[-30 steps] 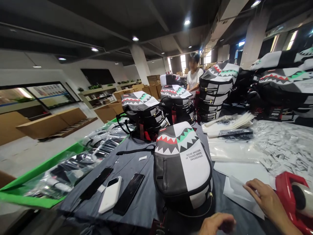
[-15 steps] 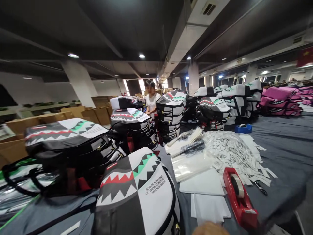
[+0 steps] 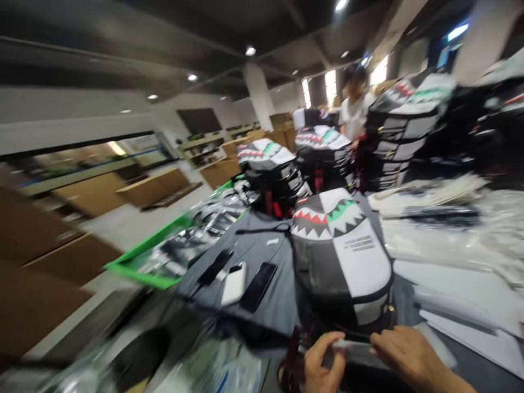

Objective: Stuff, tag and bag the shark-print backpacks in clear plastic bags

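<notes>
At the lower edge of the view, my left hand point(image 3: 323, 363) and my right hand point(image 3: 411, 352) are side by side with fingers closed. A strip of clear plastic point(image 3: 360, 352) spans between them, pinched at both ends; motion blurs its details. Just beyond stands a backpack point(image 3: 341, 248) with grey and white panels and a shark-tooth print in red and green. Dark material lies below the plastic, too blurred to make out. To the right of my right hand are white sheets point(image 3: 462, 295).
Two dark phones, one here point(image 3: 258, 286), flank a white phone point(image 3: 234, 284). Left of the table is a green crate point(image 3: 143, 275) of plastic-wrapped items. Stacked backpacks point(image 3: 270, 164) stand farther back, near a person point(image 3: 354, 114). Cardboard boxes point(image 3: 82, 259) line the left.
The view has swung left and down. Both my hands are now in sight with the clear plastic; before, only a blurred bit of skin showed at the bottom edge. The tape dispenser has left the view.
</notes>
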Demonstrator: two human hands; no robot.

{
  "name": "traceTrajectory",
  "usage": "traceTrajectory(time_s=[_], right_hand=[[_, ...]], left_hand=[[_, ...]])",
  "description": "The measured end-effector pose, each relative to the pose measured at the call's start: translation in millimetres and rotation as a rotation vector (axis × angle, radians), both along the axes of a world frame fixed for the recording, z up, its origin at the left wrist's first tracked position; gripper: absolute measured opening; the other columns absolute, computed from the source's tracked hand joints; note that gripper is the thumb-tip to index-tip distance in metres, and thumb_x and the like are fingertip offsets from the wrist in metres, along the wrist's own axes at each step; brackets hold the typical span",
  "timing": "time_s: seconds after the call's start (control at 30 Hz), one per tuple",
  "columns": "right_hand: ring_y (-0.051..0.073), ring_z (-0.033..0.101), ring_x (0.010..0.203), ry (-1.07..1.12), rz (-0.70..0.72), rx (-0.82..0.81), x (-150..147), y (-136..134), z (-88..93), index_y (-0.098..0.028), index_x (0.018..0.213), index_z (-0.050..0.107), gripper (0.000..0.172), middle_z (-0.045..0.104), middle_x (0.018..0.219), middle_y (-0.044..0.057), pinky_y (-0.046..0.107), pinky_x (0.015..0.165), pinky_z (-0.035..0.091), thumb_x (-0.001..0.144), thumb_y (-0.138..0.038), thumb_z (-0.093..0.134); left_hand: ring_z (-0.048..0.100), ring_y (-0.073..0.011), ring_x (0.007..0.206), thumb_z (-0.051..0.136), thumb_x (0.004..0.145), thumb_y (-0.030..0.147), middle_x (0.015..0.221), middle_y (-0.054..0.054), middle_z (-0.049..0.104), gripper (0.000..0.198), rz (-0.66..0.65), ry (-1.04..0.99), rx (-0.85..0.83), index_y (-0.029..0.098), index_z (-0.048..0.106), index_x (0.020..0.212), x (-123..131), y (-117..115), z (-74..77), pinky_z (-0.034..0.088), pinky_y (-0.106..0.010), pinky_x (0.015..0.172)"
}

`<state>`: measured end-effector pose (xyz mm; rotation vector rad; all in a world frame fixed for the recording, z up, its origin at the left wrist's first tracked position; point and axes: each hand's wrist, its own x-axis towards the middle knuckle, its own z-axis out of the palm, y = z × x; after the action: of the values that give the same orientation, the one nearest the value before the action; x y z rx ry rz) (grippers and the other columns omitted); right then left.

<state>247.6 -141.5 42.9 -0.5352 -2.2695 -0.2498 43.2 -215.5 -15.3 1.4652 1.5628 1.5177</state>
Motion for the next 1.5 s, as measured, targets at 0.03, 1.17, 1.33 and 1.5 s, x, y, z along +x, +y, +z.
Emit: traceTrajectory(time_s=[0.03, 1.17, 1.33, 1.5], right_hand=[[0.009, 0.052, 0.047, -0.003, 0.009, -0.020, 0.6, -2.0, -2.4, -0.017, 0.100, 0.061, 0.023, 0.060, 0.061, -0.004, 0.024, 0.048, 0.036, 0.108, -0.023, 0.041], [0.013, 0.057, 0.047, -0.155, -0.095, 0.032, -20.7, -0.4, -7.4, -0.017, 0.120, 0.062, 0.040, 0.060, 0.064, -0.002, 0.025, 0.049, 0.043, 0.096, -0.006, 0.032], [0.012, 0.062, 0.048, 0.028, -0.171, -0.332, 36.4, -6.3, -0.6, -0.021, 0.106, 0.067, 0.032, 0.065, 0.064, -0.002, 0.018, 0.047, 0.049, 0.101, -0.051, 0.054], [0.015, 0.069, 0.067, 0.179, -0.119, -0.731, 65.8, 8.4, -2.8, -0.024, 0.081, 0.064, 0.037, 0.070, 0.075, 0.000, 0.018, 0.064, 0.057, 0.102, -0.052, 0.051]], left_hand=[[0.070, -0.0197, 0.080, 0.057, 0.094, 0.057, 0.088, -0.007, 0.075, 0.040, 0.021, -0.058, -0.061, 0.022, 0.077, 0.099, -1.4, -5.0, -0.2, 0.057, -0.028, 0.075], [0.064, -0.0147, 0.081, 0.046, 0.105, 0.029, 0.085, -0.006, 0.070, 0.024, -0.427, 0.786, 0.491, 0.017, 0.066, 0.100, -32.6, 72.4, -4.7, 0.054, -0.025, 0.078], [0.063, -0.0133, 0.081, 0.054, 0.102, 0.027, 0.087, -0.005, 0.068, 0.017, -0.456, 0.681, 0.507, 0.019, 0.066, 0.096, -37.9, 67.7, 0.7, 0.053, -0.023, 0.078], [0.062, -0.0131, 0.081, 0.056, 0.100, 0.024, 0.094, -0.004, 0.066, 0.011, -0.413, 0.598, 0.591, 0.020, 0.066, 0.096, -38.3, 62.3, 6.4, 0.053, -0.023, 0.073]])
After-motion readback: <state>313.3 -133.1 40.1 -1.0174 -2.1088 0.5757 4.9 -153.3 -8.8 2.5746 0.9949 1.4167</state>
